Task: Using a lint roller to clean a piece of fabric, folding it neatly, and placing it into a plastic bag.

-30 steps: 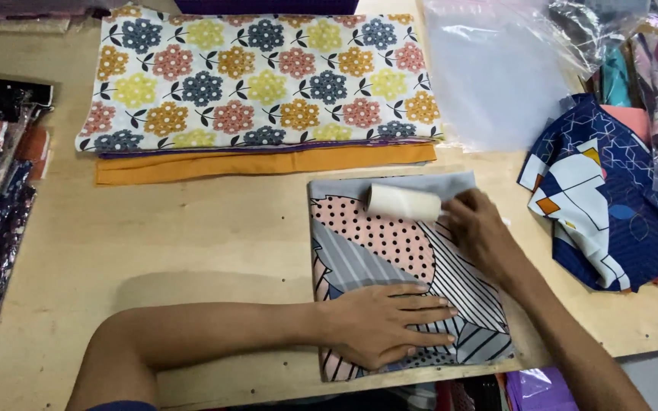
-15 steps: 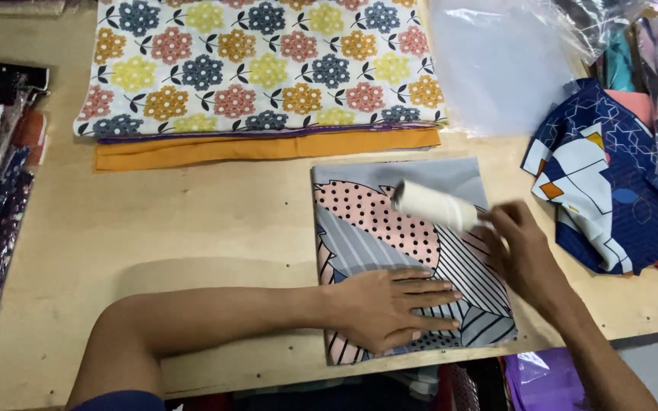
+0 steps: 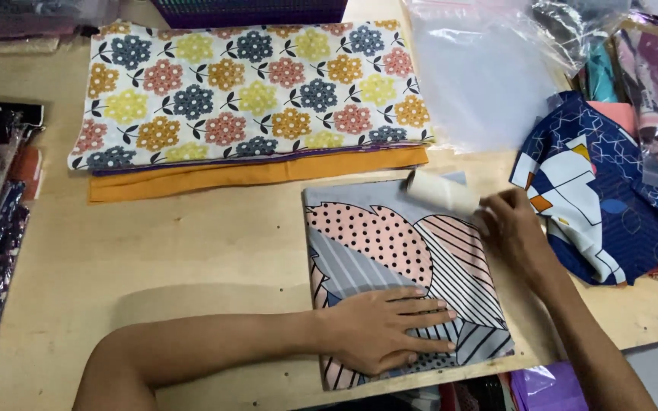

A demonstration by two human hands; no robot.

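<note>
Two hands worked a folded patterned cloth on the bench: left hand lay flat, fingers spread, pressing its near edge, right hand gripped a white lint roller at its far edge, w/ floral fabric over orange cloth behind & blue fabric at right.

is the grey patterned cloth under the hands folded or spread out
Folded. The grey patterned cloth lies as a neat rectangle with layered edges at its lower left corner, left hand flat on it, right hand holding a lint roller on it.
</note>
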